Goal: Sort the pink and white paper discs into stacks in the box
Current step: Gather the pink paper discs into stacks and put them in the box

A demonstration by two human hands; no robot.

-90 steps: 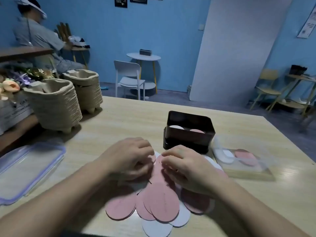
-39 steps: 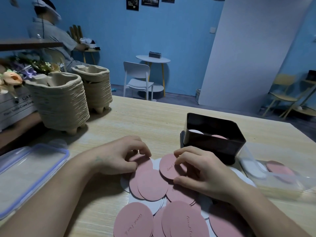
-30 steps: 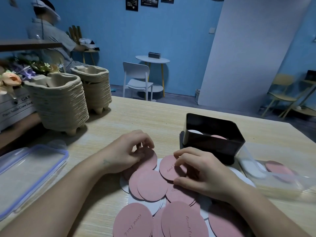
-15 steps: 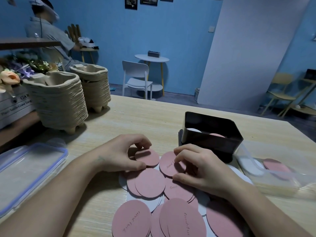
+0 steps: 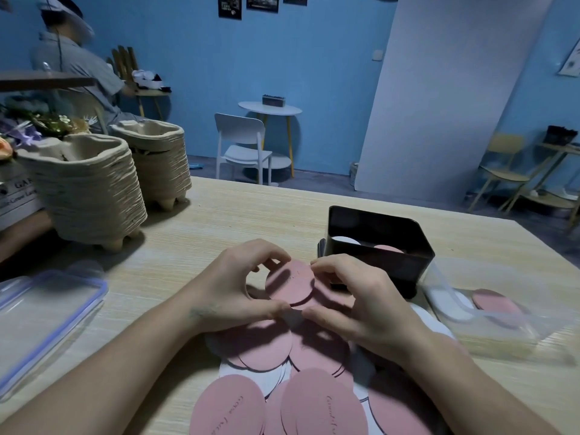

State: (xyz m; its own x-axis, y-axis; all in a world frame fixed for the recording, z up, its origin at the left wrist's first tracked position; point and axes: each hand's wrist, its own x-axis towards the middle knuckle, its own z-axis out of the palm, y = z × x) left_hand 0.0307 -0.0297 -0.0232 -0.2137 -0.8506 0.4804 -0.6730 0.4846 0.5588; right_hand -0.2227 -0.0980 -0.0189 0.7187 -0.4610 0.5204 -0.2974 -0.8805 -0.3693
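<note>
A small stack of pink discs (image 5: 290, 285) is held lifted just above the table between both hands. My left hand (image 5: 232, 287) pinches its left edge with thumb and fingers, and my right hand (image 5: 361, 299) pinches its right edge. Below them lies a loose pile of pink and white discs (image 5: 282, 365), overlapping one another, reaching the bottom edge of the view. The black box (image 5: 408, 265) stands just behind my right hand; a white disc (image 5: 345, 240) lies in its left side and a pink disc (image 5: 387, 248) in its right.
Two stacks of moulded pulp trays (image 5: 84, 189) stand at the left on the wooden table (image 5: 251, 215). A clear lidded container (image 5: 40, 315) lies near left. A clear bag (image 5: 477, 312) with discs lies at the right. A person sits far back left.
Both hands came together and gathered pink discs into one small stack, now raised off the pile between them. Earlier each hand was fingering separate discs lying on the table.
</note>
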